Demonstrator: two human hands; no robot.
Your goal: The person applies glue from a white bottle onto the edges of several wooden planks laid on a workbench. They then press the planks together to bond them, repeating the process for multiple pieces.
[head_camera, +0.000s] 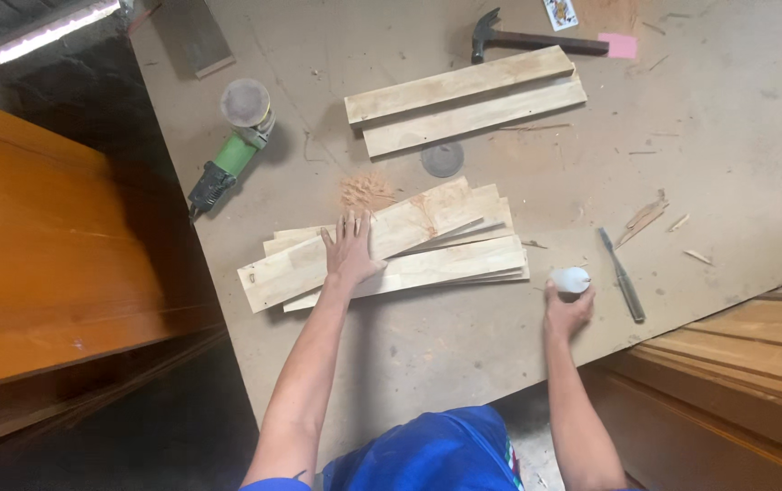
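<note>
Nearest the front edge of the workbench (700, 182), the right hand (565, 309) is curled around a small white rounded object (570, 279), fingers closed on it from below; what the object is cannot be told, though it looks like a lump of filler or a small bottle. The left hand (351, 247) lies flat and spread, palm down, on the top board of a loose stack of pale wooden boards (427, 245) fanned out mid-bench, about 5 of them. To do this step well, I judge the flat hand should keep pressing the top board so the fan does not slide, while the white object comes to the wood from the right end, where the board ends sit just beside it. A chisel (623, 275) lies right of the white object, near the front right edge, with wood splinters (644, 218) beyond it. Farther back a dark sanding disc (443, 159) rests by a small heap of sawdust (365, 191), and a green angle grinder (232, 145) sits toward the left edge. At the far edge lie 2 longer boards (468, 100) touching side by side, and a hammer (527, 39) behind them
</note>
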